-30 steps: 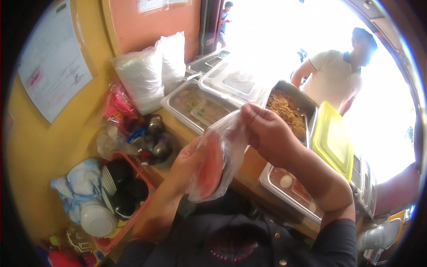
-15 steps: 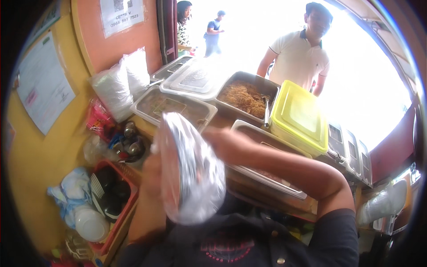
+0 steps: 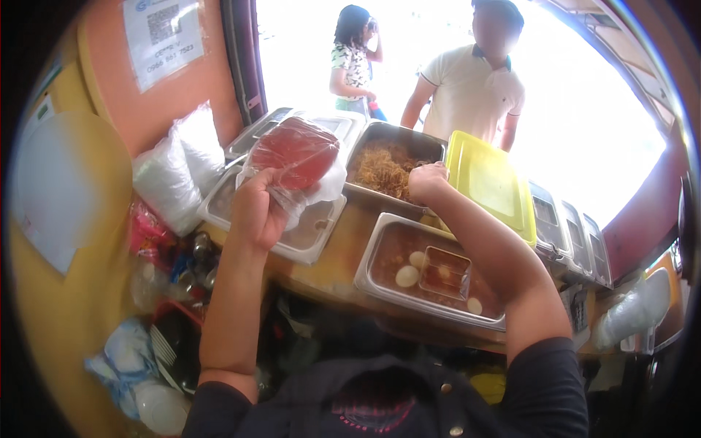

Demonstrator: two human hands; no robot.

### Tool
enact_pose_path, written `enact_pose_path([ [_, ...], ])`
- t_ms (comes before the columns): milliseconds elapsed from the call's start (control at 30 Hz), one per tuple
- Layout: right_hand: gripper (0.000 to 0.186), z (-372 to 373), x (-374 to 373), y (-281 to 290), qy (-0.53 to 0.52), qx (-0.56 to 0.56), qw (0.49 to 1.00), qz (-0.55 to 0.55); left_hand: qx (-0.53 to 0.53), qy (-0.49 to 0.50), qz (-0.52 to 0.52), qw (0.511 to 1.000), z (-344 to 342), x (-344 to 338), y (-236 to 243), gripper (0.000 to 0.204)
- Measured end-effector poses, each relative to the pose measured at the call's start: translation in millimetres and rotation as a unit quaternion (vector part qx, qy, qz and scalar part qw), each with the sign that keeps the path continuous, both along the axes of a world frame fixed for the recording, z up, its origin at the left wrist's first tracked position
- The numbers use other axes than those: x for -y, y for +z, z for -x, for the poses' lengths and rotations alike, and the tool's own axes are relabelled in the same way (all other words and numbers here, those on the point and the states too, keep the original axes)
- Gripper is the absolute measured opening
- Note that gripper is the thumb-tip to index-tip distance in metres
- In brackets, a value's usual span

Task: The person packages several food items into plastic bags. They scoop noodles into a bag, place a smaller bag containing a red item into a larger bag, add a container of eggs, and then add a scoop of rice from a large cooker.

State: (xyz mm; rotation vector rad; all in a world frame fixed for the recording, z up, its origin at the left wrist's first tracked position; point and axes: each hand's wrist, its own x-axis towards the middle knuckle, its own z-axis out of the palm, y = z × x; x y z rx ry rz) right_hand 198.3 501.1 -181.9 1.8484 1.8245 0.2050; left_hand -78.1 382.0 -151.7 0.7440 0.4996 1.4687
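Observation:
My left hand (image 3: 260, 212) is closed on a red plate (image 3: 296, 150) covered in clear plastic, raised over the left food trays. My right hand (image 3: 431, 182) has its fingers curled round the mostly hidden handle of a serving utensil at the right side of a steel tray of brown noodles (image 3: 383, 168). Just below it is a tray of reddish sauce with white eggs (image 3: 407, 275). A yellow lid (image 3: 489, 186) lies beside my right hand.
Plastic bags (image 3: 164, 182), metal ware (image 3: 201, 248) and a red basket (image 3: 166, 310) crowd the left wall. More covered trays (image 3: 577, 241) line the right. Two people (image 3: 467, 95) (image 3: 350, 73) stand beyond the counter.
My left hand has lifted the plastic-covered plate forward over the trays. My right hand has left the plastic and moved to the noodle tray, gripping there. The view has shifted.

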Motion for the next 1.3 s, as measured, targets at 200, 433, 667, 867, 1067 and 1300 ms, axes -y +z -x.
enact_pose_path([
  [200, 0.027, -32, -18, 29, 0.057, -0.114, 0.99, -0.053, -0.026, -0.033, 0.008, 0.999, 9, -57, -2, 0.032],
  [433, 0.023, 17, 42, 105, 0.093, -0.044, 0.995, 0.009, -0.038, -0.068, 0.032, 0.996, 18, -105, -17, 0.031],
  [667, 0.023, 19, 18, 59, 0.002, -0.081, 0.996, -0.023, -0.053, -0.113, 0.057, 0.99, 12, -135, -26, 0.032],
  [867, 0.022, 17, -9, 24, -0.046, -0.073, 0.994, -0.061, -0.076, -0.117, 0.042, 0.989, 5, -142, -22, 0.032],
  [1067, 0.02, -3, -13, 50, -0.025, 0.004, 0.997, -0.079, -0.089, -0.142, 0.047, 0.985, 12, -145, -24, 0.03],
  [1300, 0.022, 9, -27, 19, -0.006, 0.032, 0.997, -0.066, -0.082, -0.128, 0.053, 0.987, 6, -150, -22, 0.029],
])
